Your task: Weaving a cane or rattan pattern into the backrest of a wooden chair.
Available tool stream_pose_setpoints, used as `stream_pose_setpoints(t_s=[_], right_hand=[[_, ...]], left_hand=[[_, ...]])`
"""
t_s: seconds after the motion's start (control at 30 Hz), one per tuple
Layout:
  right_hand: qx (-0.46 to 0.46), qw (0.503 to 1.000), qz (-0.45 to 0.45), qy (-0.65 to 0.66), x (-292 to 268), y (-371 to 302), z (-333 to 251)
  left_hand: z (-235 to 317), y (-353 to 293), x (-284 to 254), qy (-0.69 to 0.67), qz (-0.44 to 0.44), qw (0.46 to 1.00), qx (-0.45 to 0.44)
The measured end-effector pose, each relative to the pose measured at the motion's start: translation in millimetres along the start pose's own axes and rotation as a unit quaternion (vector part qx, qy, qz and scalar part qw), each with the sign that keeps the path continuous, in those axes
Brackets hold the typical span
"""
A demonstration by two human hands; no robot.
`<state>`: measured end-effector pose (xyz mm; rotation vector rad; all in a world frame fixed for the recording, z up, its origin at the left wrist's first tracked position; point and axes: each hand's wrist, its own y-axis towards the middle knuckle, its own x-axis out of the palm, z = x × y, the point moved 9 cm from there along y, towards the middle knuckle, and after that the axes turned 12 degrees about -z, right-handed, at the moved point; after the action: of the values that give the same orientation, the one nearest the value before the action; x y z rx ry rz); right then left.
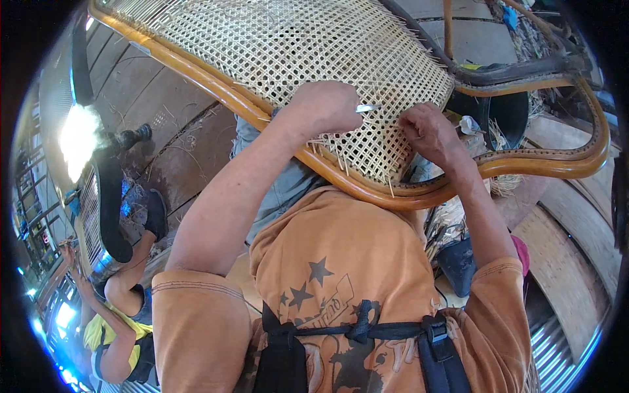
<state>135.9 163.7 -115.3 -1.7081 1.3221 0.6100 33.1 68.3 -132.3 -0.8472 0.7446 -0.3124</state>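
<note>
Across my lap lies a curved wooden frame [226, 95] in glossy orange-brown, with pale woven cane [262, 39] in an open hole pattern. My left hand [327, 108] is closed in a fist over the weave near the frame's near side. From the fist a tool's short, flat, shiny metal tip [369, 107] points right; its handle is hidden. My right hand [429, 134] is at the right edge of the cane, its fingers curled and pressed together. What they hold, if anything, I cannot make out. Loose cane ends stick out along the edge.
The frame's right part [583, 164] curves out, with a row of small holes along it. Wooden boards [570, 262] lie at the right. At the left, another person [118, 334] in yellow and black sits by a dark chair part [108, 209]. Cane scraps litter the plank floor [170, 124].
</note>
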Motion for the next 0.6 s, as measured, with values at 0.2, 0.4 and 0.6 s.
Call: stream_pose_setpoints(t_s=[0.2, 0.4, 0.6], right_hand=[[0.063, 0.986, -0.021, 0.150, 9, 3, 15], [0.070, 0.975, -0.060, 0.202, 21, 7, 30], [0.139, 0.985, -0.079, 0.065, 23, 11, 29]], left_hand=[[0, -3, -1, 0.032, 0.061, 0.997, 0.023], [5, -5, 3, 0.056, 0.066, 0.996, 0.019], [1, -13, 2, 0.085, 0.027, 0.996, 0.022]])
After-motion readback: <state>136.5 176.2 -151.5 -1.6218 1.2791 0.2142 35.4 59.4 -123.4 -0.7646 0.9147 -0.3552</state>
